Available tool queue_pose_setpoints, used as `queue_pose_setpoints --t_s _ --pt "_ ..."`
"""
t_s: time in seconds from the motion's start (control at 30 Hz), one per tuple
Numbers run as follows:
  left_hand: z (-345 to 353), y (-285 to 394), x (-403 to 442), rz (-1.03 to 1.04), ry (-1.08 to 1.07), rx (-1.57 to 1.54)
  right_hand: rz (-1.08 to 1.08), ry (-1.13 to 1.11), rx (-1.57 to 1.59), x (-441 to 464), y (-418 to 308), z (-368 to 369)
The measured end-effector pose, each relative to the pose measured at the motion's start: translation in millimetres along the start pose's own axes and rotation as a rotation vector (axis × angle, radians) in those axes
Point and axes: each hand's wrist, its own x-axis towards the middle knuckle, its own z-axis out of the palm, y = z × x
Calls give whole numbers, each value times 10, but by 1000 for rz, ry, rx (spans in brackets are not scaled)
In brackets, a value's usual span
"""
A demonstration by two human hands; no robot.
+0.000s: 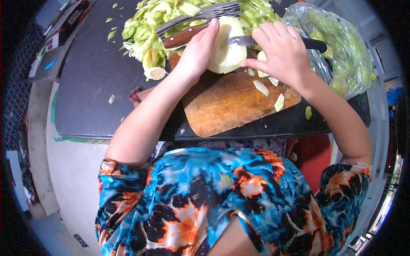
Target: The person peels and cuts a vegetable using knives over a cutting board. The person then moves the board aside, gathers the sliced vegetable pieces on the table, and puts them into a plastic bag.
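Observation:
My left hand (194, 59) is closed around the side of a large, pale green peeled vegetable (229, 53), holding it above the wooden cutting board (226, 106). Its exact kind is not clear. In my right hand (284, 55) is a knife (315, 44) with a black handle; the fingers wrap over it and the thumb reaches to the vegetable's lower edge. The blade points left, its tip at the pale surface. Several cut pieces (261, 88) lie on the board under my right hand. A brown wooden handle (183, 37) shows just beyond my left hand.
A heap of pale green peelings (149, 25) covers the far side of the black table (94, 85). A dark striped blade-like piece (205, 15) lies on it. To the right sits a clear plastic bag (352, 55) with green pieces inside. Scraps dot the tabletop.

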Motion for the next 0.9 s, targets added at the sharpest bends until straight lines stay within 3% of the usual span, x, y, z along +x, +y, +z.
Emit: queue_pose_setpoints --t_s 0.43,0.9 --pt "15 15 -17 7 20 -6 -29 19 9 -92 -63 69" --pt "41 26 -19 0 108 -62 82 44 59 -2 -59 88"
